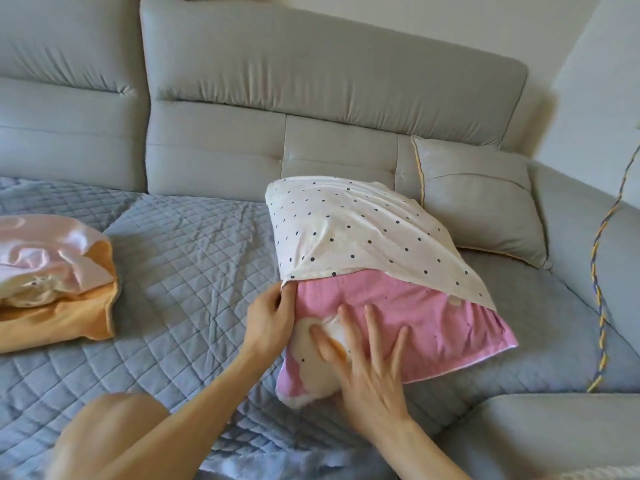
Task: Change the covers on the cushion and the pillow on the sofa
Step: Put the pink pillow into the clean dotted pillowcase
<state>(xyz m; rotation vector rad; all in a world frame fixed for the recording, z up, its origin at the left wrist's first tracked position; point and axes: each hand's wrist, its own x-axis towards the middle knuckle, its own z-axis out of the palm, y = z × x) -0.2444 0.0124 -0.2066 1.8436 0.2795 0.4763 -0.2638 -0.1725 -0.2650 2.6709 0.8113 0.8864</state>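
Pillow (433, 323), pink with a pale cartoon patch, lies on the quilted mat (180, 271) of the sofa (329, 74), right of centre, its far end raised toward the backrest. A white dotted cover (363, 230) sits over its upper part; the pink lower part remains exposed along the near edge.

My left hand (268, 320) pinches the lower left corner of the dotted cover's open edge, thumb and fingers curled on the fabric. My right hand (367, 372) lies flat on the exposed pink face, fingers straight and spread, pressing on the pale patch; it grips nothing.

Grey cushion (481, 199) with yellow piping leans against the backrest just behind and to the right of the pillow, touching or nearly touching the dotted cover; I cannot tell which.

At the left edge of the seat, well apart from the pillow, rests a heap of pink and orange fabric (52, 271), crumpled. A braided yellow-and-blue cord (601, 306) hangs down over the right armrest. My knee (114, 427) shows at the lower left, over the mat.
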